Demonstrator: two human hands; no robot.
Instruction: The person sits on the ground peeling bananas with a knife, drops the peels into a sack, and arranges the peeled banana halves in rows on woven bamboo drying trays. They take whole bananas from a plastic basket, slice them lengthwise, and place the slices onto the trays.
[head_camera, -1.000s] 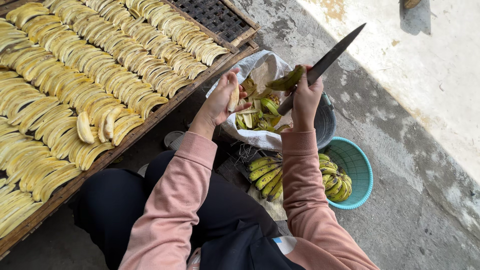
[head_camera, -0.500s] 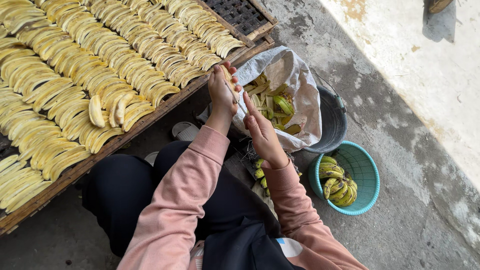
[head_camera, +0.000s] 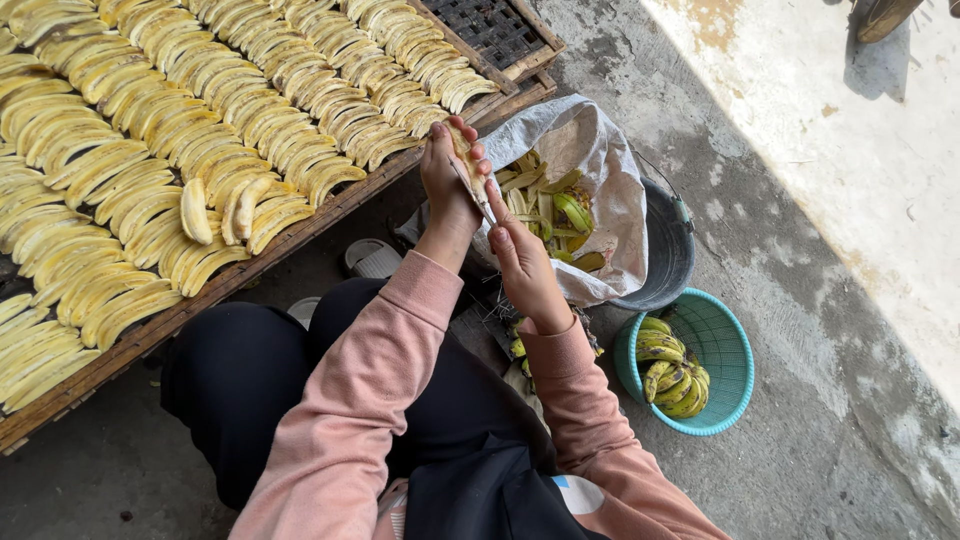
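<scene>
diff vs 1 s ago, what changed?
The right hand lowered the raised long-bladed knife to the peeled yellow banana in the left hand and lies along it. Left grip unchanged. The wooden tray of sliced bananas and teal plastic basket stayed.

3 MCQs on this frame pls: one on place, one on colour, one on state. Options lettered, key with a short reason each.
1. Where do the unpeeled green-yellow bananas lie?
A. In the round basket
B. On the wooden rack
C. In the person's lap

2. What colour is that basket?
A. Red
B. Teal
C. White

3. What is the left hand doing?
A. Resting flat on the rack
B. Hanging empty
C. Holding a peeled banana

Key:
1 A: they sit inside the basket on the concrete floor, right of the person.
2 B: its mesh wall is teal.
3 C: its fingers wrap the pale banana while the right hand sets a knife to it.
</scene>
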